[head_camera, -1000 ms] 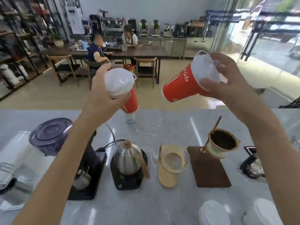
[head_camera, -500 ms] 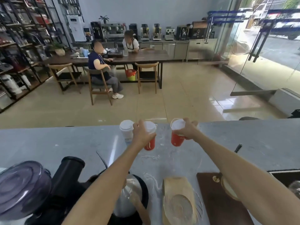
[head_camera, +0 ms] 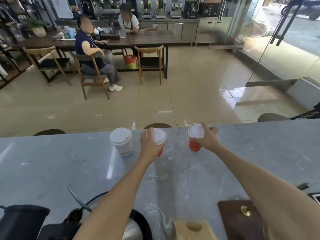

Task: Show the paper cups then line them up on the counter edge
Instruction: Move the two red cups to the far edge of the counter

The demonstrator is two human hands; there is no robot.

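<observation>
Three lidded paper cups stand in a row near the far edge of the grey marble counter (head_camera: 259,153). A white cup (head_camera: 121,142) stands free on the left. My left hand (head_camera: 150,146) grips the middle red cup with a white lid (head_camera: 160,136) from above and behind. My right hand (head_camera: 208,139) holds the right red cup (head_camera: 194,146) by its white lid and side. Both red cups rest upright on the counter or just above it; I cannot tell which.
A black grinder (head_camera: 22,220), a kettle on a black base (head_camera: 135,227), a wooden board (head_camera: 194,229) and a dark brown board (head_camera: 239,220) line the counter's near edge. Beyond the counter lie stool tops (head_camera: 157,125), a tiled floor, chairs, a long table and two people.
A second ago both red cups were held up high and tilted. My hands have since brought them down to the far counter edge, upright, and the right cup has shifted a little further right.
</observation>
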